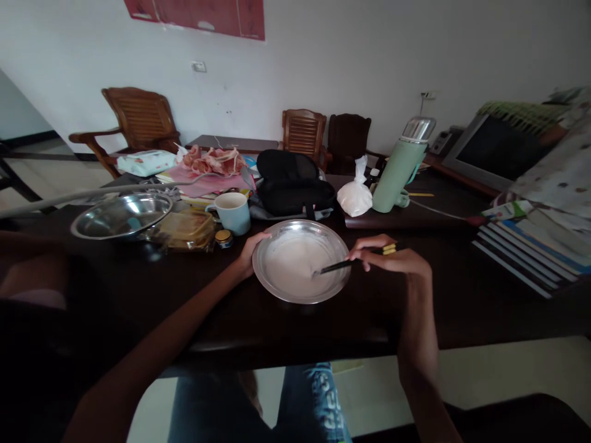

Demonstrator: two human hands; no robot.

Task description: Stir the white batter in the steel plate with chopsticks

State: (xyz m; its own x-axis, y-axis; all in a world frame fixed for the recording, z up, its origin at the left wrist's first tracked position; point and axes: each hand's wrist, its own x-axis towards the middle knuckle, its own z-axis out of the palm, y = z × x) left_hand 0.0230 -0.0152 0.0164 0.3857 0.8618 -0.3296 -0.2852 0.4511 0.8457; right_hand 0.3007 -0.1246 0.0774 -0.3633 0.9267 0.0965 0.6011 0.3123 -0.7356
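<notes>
A shiny metal bowl [268, 283] rests on the dark table, holding a pale, thick-looking liquid [289, 264]. My left hand [250, 253] grips the bowl's left side, with its fingers partly hidden behind the rim. Black chopsticks [336, 266] with yellow ends are pinched in my right hand [385, 257], over the bowl's right edge. Their tips dip into the liquid near the bowl's middle.
Left of the bowl are a light-blue mug [236, 215], a small jar [224, 239], a plastic-wrapped package [187, 229] and a metal basin [87, 232]. Behind stand a black case [295, 191], a tied bag of white powder [354, 198] and a green thermos [399, 175]. Books [521, 252] lie right.
</notes>
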